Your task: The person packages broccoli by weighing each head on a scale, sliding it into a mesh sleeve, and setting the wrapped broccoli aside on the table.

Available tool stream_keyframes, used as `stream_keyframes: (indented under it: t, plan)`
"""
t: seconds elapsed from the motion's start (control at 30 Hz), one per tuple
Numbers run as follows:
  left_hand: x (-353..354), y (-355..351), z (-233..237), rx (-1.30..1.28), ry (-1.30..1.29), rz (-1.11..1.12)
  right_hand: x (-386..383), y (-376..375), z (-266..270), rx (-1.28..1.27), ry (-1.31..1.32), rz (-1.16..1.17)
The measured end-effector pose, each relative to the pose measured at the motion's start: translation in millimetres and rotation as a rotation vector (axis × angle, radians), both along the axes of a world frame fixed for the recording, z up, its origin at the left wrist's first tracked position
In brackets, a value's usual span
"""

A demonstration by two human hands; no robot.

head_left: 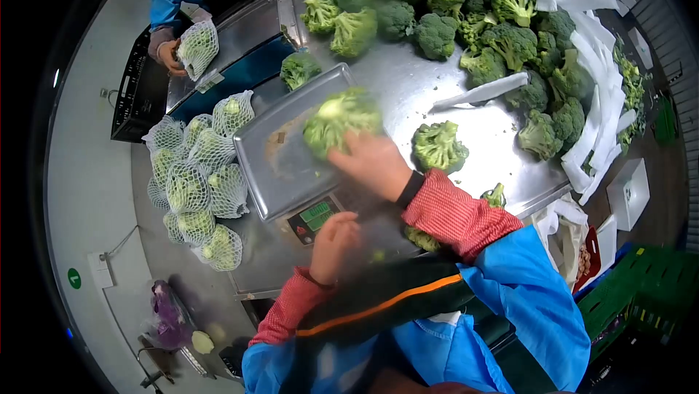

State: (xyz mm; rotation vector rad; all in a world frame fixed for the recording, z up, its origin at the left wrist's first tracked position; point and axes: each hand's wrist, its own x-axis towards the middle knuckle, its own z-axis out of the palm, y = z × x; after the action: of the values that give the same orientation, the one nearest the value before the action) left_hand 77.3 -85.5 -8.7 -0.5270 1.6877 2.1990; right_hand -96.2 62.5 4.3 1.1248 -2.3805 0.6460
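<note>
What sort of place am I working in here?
Probably a vegetable packing room: loose broccoli is heaped on a metal table, a digital scale sits by a metal tray, and netted heads are piled alongside.

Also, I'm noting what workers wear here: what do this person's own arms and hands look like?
The left hand and right hand are bare. Bright blue outer sleeves stop partway down, and red sleeves with a fine pale pattern show below them. A black band circles the right wrist.
</note>
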Motion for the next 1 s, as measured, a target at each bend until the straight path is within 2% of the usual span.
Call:
stream_keyframes:
  t: [0.1,0.13,0.17,0.2,0.23,0.27,0.3,0.37,0.47,0.53,0.57,0.6,0.67,0.73,0.77,0.83,0.87,0.93,1.0]
  plan:
    - [-0.3,-2.0,0.0,0.010,-0.057,0.003,2.7,12.9,20.7,-0.087,-0.245,0.057]
    - [-1.5,-2.4,0.4,0.024,-0.079,0.006,-7.7,23.4,21.2,-0.216,-0.242,-0.005]
    - [-1.8,-2.0,-1.0,0.060,-0.084,-0.029,-21.2,38.0,23.3,-0.098,-0.314,-0.154]
    - [-0.7,-1.2,-3.1,0.095,-0.090,-0.057,-43.5,62.4,11.0,0.045,-0.146,-0.247]
    - [0.7,-0.3,-5.1,0.130,-0.094,-0.079,-67.1,83.4,-8.1,0.304,-0.028,-0.434]
    - [1.3,1.4,-7.7,0.105,-0.074,-0.141,-89.8,107.6,-30.4,0.390,0.061,-0.517]
    - [0.7,4.4,-10.7,0.080,-0.056,-0.199,-106.3,134.8,-63.2,0.466,0.298,-0.586]
    - [-5.0,13.4,-7.7,-0.010,-0.057,-0.295,-112.7,166.3,-72.8,0.693,0.003,-0.537]
    - [-20.1,25.8,-0.9,0.015,0.021,-0.333,-87.2,151.9,-43.4,0.481,-0.009,-0.523]
    - [-35.0,35.7,10.2,0.013,0.053,-0.325,-74.2,140.2,-25.3,0.396,0.086,-0.476]
    - [-41.4,42.1,13.9,0.017,0.093,-0.334,-78.9,142.3,-27.2,0.442,0.079,-0.480]
    - [-45.9,47.5,15.7,0.018,0.136,-0.346,-89.9,149.2,-40.8,0.447,0.059,-0.537]
    - [-49.6,56.5,8.7,0.019,0.222,-0.396,-113.5,171.1,-72.9,0.636,0.031,-0.650]
    - [-43.9,70.2,3.4,0.005,0.262,-0.412,-131.3,201.7,-114.5,0.818,-0.076,-0.549]
    - [-40.4,76.0,-3.3,0.034,0.271,-0.419,-125.9,198.2,-109.7,0.851,-0.160,-0.538]
    - [-31.6,80.0,-9.6,0.092,0.208,-0.426,-114.9,195.9,-110.0,0.666,-0.062,-0.534]
    - [-29.4,78.6,-12.0,0.129,0.179,-0.419,-103.3,185.6,-87.5,0.593,-0.041,-0.554]
    - [-32.5,69.3,-8.6,0.070,0.141,-0.380,-72.4,163.7,-37.7,0.369,0.077,-0.453]
    - [-44.4,63.3,13.5,-0.181,0.295,-0.272,-30.1,139.6,0.3,0.230,-0.203,-0.420]
